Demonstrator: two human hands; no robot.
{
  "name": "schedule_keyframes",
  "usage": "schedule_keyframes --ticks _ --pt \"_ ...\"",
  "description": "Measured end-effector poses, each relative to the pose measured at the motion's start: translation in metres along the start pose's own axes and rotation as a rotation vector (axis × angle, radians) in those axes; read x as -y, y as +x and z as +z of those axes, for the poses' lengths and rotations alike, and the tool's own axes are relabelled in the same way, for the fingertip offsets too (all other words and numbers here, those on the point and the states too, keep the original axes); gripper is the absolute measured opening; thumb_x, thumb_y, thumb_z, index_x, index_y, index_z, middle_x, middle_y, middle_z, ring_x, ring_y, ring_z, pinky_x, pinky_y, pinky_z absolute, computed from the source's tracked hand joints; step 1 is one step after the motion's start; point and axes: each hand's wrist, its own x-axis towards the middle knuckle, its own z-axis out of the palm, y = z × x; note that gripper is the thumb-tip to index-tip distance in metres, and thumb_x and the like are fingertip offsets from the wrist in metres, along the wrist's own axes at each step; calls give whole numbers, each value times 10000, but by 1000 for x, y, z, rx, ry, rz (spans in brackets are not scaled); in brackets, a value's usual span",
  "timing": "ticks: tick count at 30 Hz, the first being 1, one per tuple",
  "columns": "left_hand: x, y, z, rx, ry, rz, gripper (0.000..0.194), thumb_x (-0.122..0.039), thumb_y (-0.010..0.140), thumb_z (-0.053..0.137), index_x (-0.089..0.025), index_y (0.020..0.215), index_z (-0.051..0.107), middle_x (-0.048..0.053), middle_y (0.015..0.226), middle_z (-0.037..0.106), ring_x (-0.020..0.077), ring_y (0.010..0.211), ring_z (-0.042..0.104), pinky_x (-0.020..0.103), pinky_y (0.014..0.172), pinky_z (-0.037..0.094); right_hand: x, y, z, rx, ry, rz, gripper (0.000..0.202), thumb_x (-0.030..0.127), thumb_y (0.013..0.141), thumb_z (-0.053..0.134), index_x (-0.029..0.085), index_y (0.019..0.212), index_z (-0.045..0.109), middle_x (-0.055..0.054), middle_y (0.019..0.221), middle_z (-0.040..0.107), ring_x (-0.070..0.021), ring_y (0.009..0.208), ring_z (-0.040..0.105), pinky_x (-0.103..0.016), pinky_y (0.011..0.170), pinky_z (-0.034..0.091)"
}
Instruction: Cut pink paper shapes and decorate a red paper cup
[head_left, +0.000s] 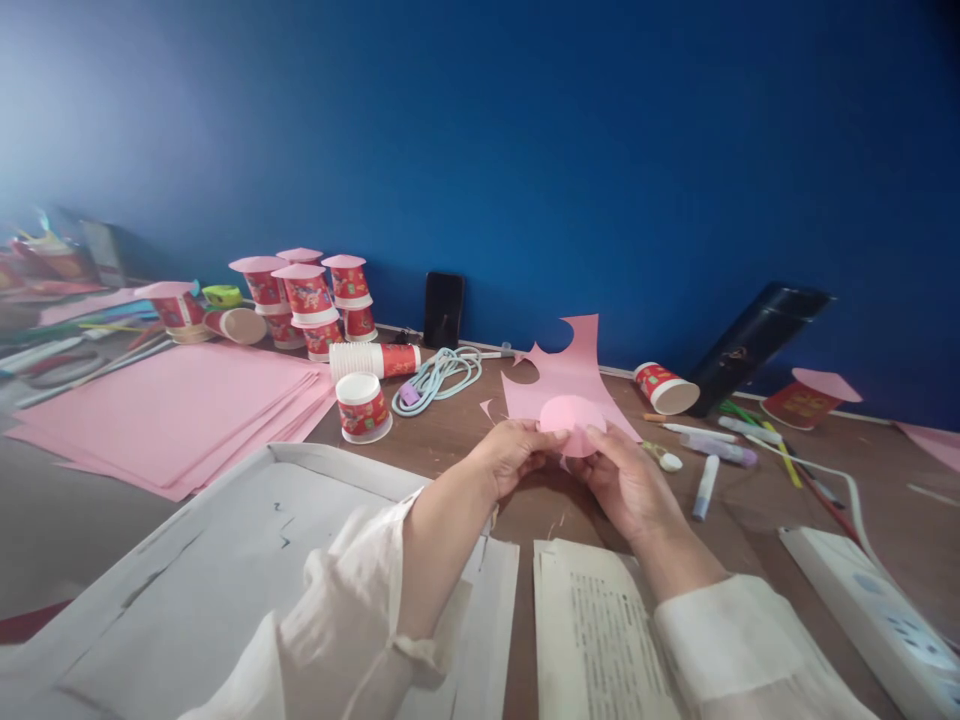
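Observation:
Between my two hands is a pink paper circle [572,422], pinched at its edges above the table. My left hand [514,455] grips its left side, thumb on top. On the opposite edge, my right hand [619,475] closes with thumb and fingers. Right behind the circle lies a pink paper offcut [574,365] with curved pieces cut out of it. A red paper cup [361,408] stands upside down to the left. Beyond it, a stack of nested paper cups [375,359] lies on its side. Several red cups topped with pink paper discs [305,285] stand farther back.
Pink sheets [180,400] are piled at left, behind a white box lid [300,560]. A coiled cable [448,380] and a phone [444,310] sit near the blue wall. At right are a glue stick [705,487], a black bottle [757,340] and a power strip [870,600]. Printed paper [607,640] lies in front.

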Motion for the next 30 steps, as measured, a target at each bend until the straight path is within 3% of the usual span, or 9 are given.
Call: schedule_keyframes --ticks 5,10,15,19,24,30 --pt "4 5 0 21 -82 48 392 -344 534 889 -124 750 648 -24 541 542 83 498 466 272 559 367 -2 -6 4 -7 1 55 283 362 744 771 255 996 703 -22 927 745 -184 767 659 -315 674 512" --pt "7 10 0 -25 -179 133 409 -342 533 887 -116 769 641 5 649 597 85 561 508 256 577 395 -3 -9 6 11 8 130 334 368 788 733 309 1110 666 -13 907 737 -178 709 651 -304 583 503" --pt "9 13 -3 -91 -289 152 357 -258 547 880 -123 766 632 -20 669 565 52 598 486 208 603 398 -5 -4 4 -103 32 87 393 312 740 785 297 1114 667 -12 897 741 -182 741 658 -311 625 526" --pt "7 12 -1 -107 -291 128 319 -213 563 871 -127 748 626 -19 684 570 42 602 484 192 586 380 -6 -1 2 -109 40 81 407 308 719 800 288 1107 678 -8 872 737 -172 728 653 -306 642 527" --pt "7 7 3 -29 -262 93 268 -186 573 853 -120 760 672 18 744 643 65 642 542 197 607 401 -7 0 4 -36 58 28 344 303 727 795 282 1054 691 -1 967 737 -141 783 649 -269 697 526" --pt "10 4 6 4 -161 7 256 -208 571 846 -127 758 692 14 717 654 62 599 527 204 606 396 -5 0 9 -53 82 -1 260 276 741 782 283 982 686 22 902 728 -114 685 621 -238 603 493"
